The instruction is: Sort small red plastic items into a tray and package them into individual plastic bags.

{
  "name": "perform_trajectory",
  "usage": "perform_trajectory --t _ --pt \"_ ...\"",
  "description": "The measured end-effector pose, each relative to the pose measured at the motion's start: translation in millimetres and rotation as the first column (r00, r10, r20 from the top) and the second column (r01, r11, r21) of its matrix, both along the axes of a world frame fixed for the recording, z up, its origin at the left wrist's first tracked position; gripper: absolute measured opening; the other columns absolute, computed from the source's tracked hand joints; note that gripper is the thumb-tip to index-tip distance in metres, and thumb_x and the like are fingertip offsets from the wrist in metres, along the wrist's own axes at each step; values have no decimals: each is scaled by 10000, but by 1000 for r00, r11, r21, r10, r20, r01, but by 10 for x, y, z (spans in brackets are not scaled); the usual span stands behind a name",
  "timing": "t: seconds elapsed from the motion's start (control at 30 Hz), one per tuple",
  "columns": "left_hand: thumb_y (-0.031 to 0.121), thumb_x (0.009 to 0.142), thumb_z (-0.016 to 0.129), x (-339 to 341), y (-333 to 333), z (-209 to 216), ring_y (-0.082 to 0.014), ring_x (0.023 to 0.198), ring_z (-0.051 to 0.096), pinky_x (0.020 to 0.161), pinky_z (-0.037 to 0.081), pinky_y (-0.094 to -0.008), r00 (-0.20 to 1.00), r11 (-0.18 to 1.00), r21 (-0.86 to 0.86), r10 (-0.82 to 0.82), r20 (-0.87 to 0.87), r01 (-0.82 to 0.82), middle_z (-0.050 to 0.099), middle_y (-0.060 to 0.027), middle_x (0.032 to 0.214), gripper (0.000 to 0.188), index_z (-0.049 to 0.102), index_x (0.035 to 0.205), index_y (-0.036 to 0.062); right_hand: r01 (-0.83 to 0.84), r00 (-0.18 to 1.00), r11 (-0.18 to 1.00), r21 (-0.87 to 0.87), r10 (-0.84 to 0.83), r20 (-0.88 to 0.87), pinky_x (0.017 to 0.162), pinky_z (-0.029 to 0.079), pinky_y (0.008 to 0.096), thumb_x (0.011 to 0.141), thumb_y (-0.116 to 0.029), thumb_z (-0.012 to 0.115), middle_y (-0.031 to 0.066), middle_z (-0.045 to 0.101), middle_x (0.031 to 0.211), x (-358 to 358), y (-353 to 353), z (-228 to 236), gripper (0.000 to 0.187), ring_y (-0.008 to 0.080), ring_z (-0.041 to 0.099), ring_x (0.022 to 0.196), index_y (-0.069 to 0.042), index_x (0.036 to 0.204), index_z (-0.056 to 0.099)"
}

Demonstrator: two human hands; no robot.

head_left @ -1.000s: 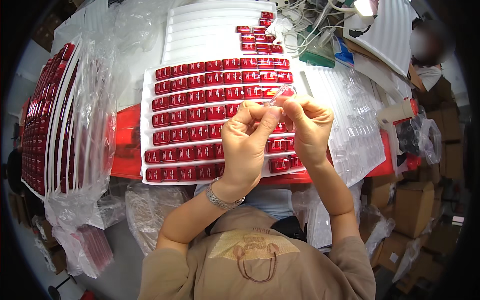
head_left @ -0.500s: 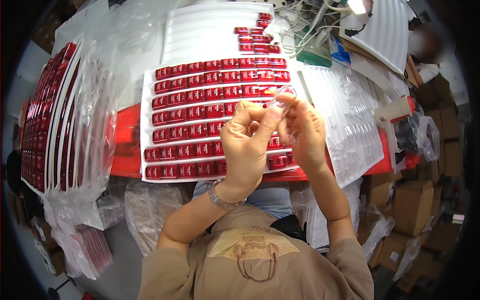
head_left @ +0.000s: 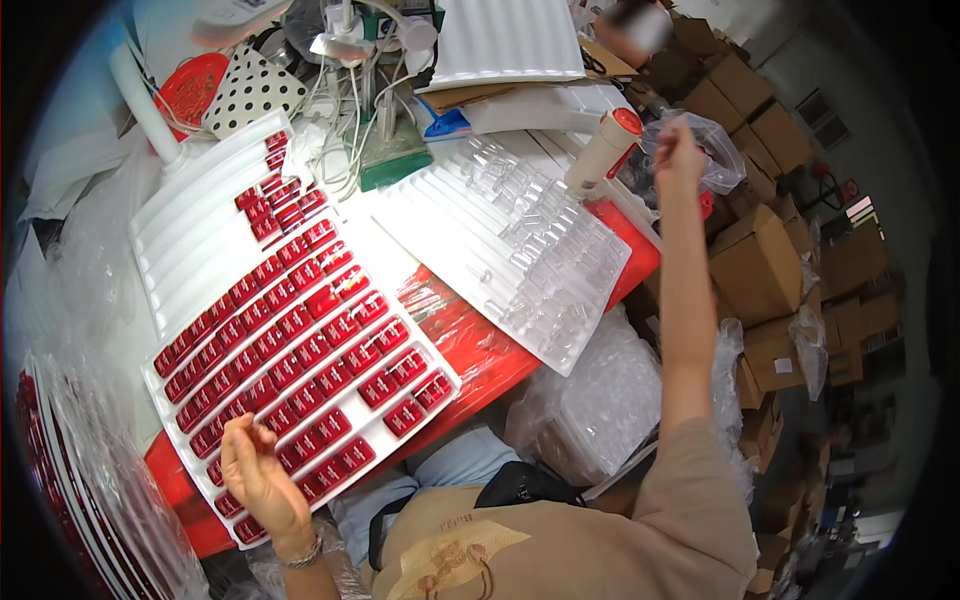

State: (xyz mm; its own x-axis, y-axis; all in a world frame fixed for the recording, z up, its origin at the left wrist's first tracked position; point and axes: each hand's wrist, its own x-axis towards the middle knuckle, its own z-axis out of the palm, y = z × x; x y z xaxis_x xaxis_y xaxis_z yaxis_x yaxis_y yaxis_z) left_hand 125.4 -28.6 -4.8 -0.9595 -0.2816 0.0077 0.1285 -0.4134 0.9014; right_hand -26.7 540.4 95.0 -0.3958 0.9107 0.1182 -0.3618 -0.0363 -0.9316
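1. Stacked trays (head_left: 60,470), far left edge: upright in clear wrap, red pieces showing through.

2. Left hand (head_left: 258,478): I see it resting on the near corner of the white tray (head_left: 190,235), fingers loosely curled and partly spread, tips touching the red cases (head_left: 300,350). I cannot tell whether it pinches anything; nothing shows between the fingers.

3. White tray: slanted across the red table (head_left: 480,345), channels filled with red cases except the far-left rows, which stand bare.

4. Clear tray (head_left: 520,250), just right of the white one: holds small clear pieces, scattered unevenly in its rows.

5. Bottle (head_left: 603,150), white with red cap, upright beyond the clear tray.

6. Right hand (head_left: 678,150): I see it stretched far out toward a clear bag (head_left: 715,150) at the table's right edge, fingers closed at the bag's mouth. What they grip, if anything beyond the plastic, I cannot tell.

7. Boxes (head_left: 770,260), right of the table, stacked brown.

Step, as I judge it: fetching a fresh piece from the bag, the left hand marking a place on the filled tray. The next move calls for a clean pinch on one small piece and a long carry back without snagging the bottle.
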Motion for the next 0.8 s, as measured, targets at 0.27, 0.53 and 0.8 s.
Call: perform_trajectory --t 0.27,0.53,0.8 --pt "128 960 472 -73 77 -2 -97 734 452 700 384 -232 996 999 -34 35 82 -33 504 -23 805 195 600 906 -9 -374 920 829 415 386 58 402 337 181 921 -260 548 -7 562 672 -502 -473 53 214 51 457 485 -60 921 622" --pt "72 938 489 -212 222 170 -90 720 443 681 386 -216 998 997 -61 -55 8 56 510 -28 815 185 614 837 -20 -704 708 -250 665 -165 687 622 509 372 734 -324 722 138 672 810 -1251 -2807 -1011 286 275 656 745 -43 783 689" --pt "39 853 606 -1182 185 378 -104 710 525 623 422 -240 911 720 -664 -388 -141 204 591 -50 825 89 656 918 3 -788 616 -295 541 -405 676 655 528 408 659 -367 752 187 662 767 -1574 -2863 -1515 349 335 664 739 -34 739 689"
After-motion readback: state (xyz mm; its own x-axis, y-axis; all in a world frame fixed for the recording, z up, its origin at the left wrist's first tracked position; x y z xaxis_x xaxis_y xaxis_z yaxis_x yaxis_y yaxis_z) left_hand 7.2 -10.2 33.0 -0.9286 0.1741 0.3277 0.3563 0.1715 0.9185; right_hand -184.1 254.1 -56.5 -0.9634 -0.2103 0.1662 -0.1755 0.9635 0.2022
